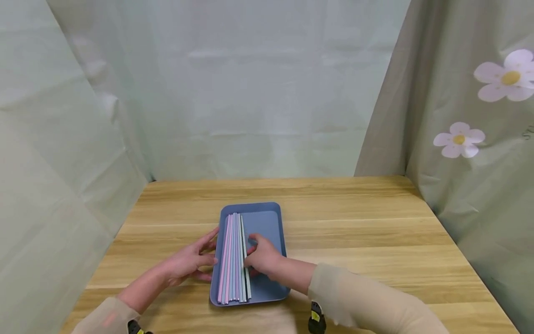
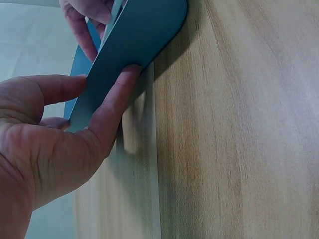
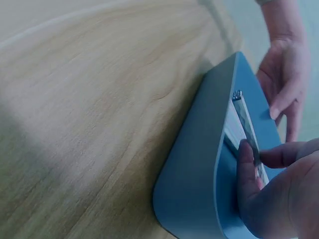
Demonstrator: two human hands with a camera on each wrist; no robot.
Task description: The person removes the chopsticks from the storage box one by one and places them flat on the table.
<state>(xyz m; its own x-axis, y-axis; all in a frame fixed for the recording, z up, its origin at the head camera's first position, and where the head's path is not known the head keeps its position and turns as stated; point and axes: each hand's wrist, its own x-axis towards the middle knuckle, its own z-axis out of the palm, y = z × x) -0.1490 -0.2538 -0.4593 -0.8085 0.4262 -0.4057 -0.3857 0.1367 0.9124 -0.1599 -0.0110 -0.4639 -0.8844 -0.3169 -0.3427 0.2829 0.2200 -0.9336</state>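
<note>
A blue rectangular tray [image 1: 269, 290] lies on the table with a row of long, thin chopsticks [image 1: 233, 260] along its left half. The chopsticks are pink, blue, purple and pale green and lie side by side lengthwise. My left hand [image 1: 189, 262] is at the tray's left side. In the left wrist view its fairly straight fingers [image 2: 112, 102] touch the outer wall and rim. My right hand [image 1: 264, 257] reaches over the tray's right rim. It pinches the pale green chopstick [image 3: 246, 119] at the row's right edge between thumb and fingers; some fingertips are hidden.
The wooden table [image 1: 354, 241] extends around the tray on every side. Pale cloth [image 1: 258, 93] hangs behind it and at the left. A curtain with white flowers [image 1: 459, 139] hangs at the right edge.
</note>
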